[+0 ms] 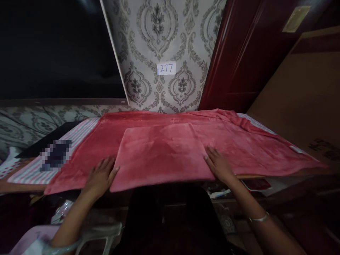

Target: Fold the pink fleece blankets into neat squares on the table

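Red plush blanket [239, 141] across the table [16, 186] under patterned wallpaper [159, 35], both hands' fingers flat, open, on its folded panel [159, 152].

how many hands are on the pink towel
2. The left hand lies flat at the left edge of the folded pink towel; the right hand lies flat at its right edge. No other person's hands are in view.

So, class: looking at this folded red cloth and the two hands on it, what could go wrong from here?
1. The folded red panel reaches the table's near edge; it could slip off.
2. The left hand and right hand lie flat at its sides, not gripping, so the fold may shift or open.
3. The spread cloth underneath may bunch up if pulled.
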A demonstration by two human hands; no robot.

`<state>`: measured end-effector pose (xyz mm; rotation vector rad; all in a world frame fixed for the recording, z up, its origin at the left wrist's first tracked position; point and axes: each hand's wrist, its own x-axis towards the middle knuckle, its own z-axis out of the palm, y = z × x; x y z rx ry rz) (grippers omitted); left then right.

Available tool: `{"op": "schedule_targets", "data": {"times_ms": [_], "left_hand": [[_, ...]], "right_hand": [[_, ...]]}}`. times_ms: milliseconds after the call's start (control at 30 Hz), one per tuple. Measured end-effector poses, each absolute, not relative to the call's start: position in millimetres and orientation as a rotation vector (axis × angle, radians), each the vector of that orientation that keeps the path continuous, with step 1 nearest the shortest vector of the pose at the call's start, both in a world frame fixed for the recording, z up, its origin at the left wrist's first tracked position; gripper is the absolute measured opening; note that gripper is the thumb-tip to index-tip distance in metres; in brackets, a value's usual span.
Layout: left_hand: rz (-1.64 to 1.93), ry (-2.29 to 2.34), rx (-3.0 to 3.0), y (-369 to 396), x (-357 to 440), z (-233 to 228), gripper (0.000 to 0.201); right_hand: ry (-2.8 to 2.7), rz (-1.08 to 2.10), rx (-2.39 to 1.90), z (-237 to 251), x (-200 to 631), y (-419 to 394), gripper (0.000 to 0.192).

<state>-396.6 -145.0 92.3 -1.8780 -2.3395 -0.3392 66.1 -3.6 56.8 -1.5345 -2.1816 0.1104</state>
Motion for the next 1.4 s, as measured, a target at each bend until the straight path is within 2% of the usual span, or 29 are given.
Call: {"op": "schedule_targets", "data": {"times_ms": [67, 167, 233, 333, 433, 567, 700, 867, 1100, 1233, 1400], "left_hand": [[-0.397, -2.242, -1.813, -154, -377, 108, 0.061], [-0.573, -1.926, -2.016, -157, -323, 123, 0.058], [-0.546, -1.703, -2.262, -155, -285, 118, 0.055], [-0.481, -1.595, -2.335, -153, -250, 93, 0.058], [-0.491, -1.58, -2.27, -154, -244, 73, 0.06], [-0.625, -1.49, -2.23, -155, -245, 72, 0.055], [-0.822, -1.359, -2.199, -152, -230, 69, 0.044], [-0.927, -1.344, -2.109, -143, -216, 48, 0.044], [-1.058, -1.341, -2.031, -138, -216, 29, 0.044], [-1.151, -1.338, -1.992, -134, -215, 14, 0.047], [-1.225, -1.367, -1.968, -132, -215, 4, 0.055]], "right_hand": [[-2.132, 0.024, -1.426, 73, 52, -18, 0.053], [-2.286, -0.002, -1.115, 97, 11, -45, 0.049], [-2.485, 0.057, -0.977, 103, -15, -58, 0.047], [-2.654, 0.147, -0.981, 96, -30, -62, 0.047], [-2.637, 0.169, -1.077, 87, -16, -52, 0.051], [-2.561, 0.22, -1.089, 97, 0, -33, 0.046], [-2.605, 0.31, -0.832, 119, -26, -12, 0.049], [-2.922, 0.355, -0.573, 122, -82, 27, 0.053], [-2.963, 0.164, -0.742, 116, -119, 107, 0.058], [-2.87, 0.223, -0.999, 113, -127, 135, 0.061], [-2.725, 0.219, -1.063, 102, -131, 146, 0.053]]}}
